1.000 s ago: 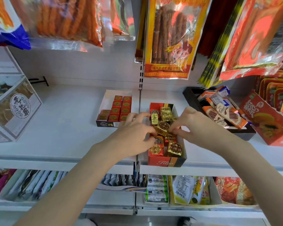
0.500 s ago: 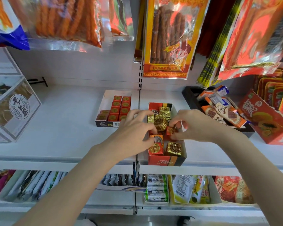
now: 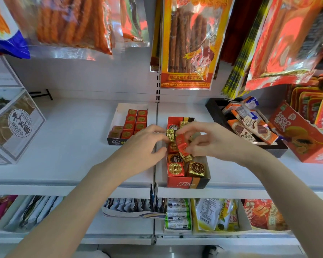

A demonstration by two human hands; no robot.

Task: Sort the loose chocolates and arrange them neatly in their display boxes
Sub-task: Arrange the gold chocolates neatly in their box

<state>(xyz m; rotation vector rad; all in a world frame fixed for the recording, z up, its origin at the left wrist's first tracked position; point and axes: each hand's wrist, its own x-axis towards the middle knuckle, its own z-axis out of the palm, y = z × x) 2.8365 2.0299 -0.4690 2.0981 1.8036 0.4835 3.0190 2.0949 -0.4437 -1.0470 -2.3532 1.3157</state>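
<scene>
A: What are the hands holding?
B: The left hand (image 3: pixel 147 144) pinches a crinkly gold foil chocolate (image 3: pixel 170 135); the right hand (image 3: pixel 209 144) pinches a red one (image 3: pixel 182 146), both over the red card box (image 3: pixel 186 183).
A: Where?
B: A smooth white shop shelf (image 3: pixel 73 146).

red-and-black display box (image 3: pixel 187 183) with a gold script logo, gold foil chocolates (image 3: pixel 195 169) with dark round emblems, red foil chocolate (image 3: pixel 175 169) with a gold emblem, white box (image 3: pixel 119 116) of red squares, white shelf (image 3: pixel 73 138)
</scene>
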